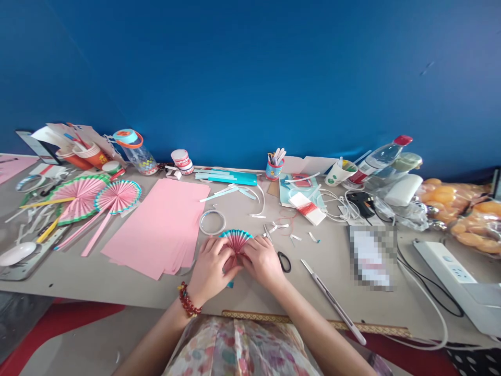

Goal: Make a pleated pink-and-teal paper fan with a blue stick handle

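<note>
A small pleated paper fan point(236, 240), pink with a teal rim, is spread half open on the grey table point(297, 282). My left hand point(212, 267) and my right hand point(263, 260) meet at its base, fingers pinched together on the folds. A red bead bracelet point(188, 301) circles my left wrist. Black scissors point(284, 261) lie just right of my right hand, partly hidden by it.
A stack of pink paper point(162, 227) lies to the left, with two finished pink fans point(99, 201) beyond. A roll of tape point(212, 222), paper scraps, a craft knife point(332, 302), cups, a water bottle point(378, 159), cables and a power strip point(450, 269) crowd the table.
</note>
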